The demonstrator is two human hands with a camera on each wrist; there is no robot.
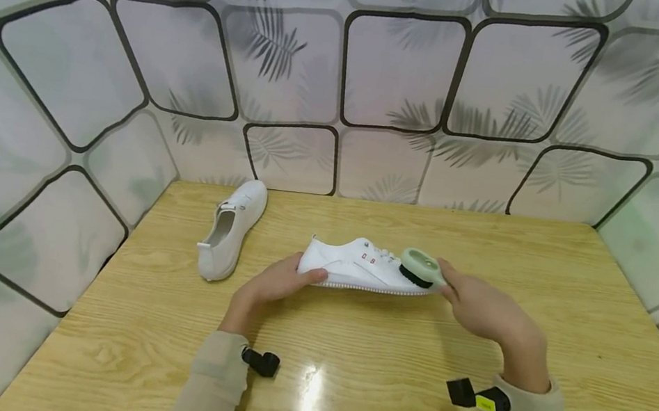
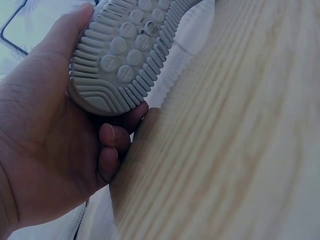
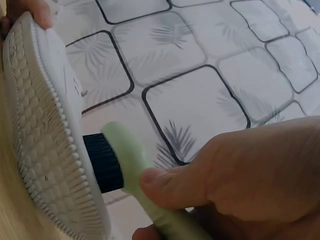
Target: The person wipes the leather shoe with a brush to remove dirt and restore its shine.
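Note:
A white lace-up shoe is held tilted above the table, toe to the right. My left hand grips it by the heel, thumb along the near side. In the left wrist view the ribbed, studded sole faces the camera, with fingers curled beneath the heel. My right hand holds a pale green brush by its handle. Dark bristles press against the toe part of the shoe in the right wrist view, where my thumb lies along the green handle.
A second white shoe lies on the wooden table at the back left, its toe pointing away. Patterned fabric walls enclose the table at the back and both sides.

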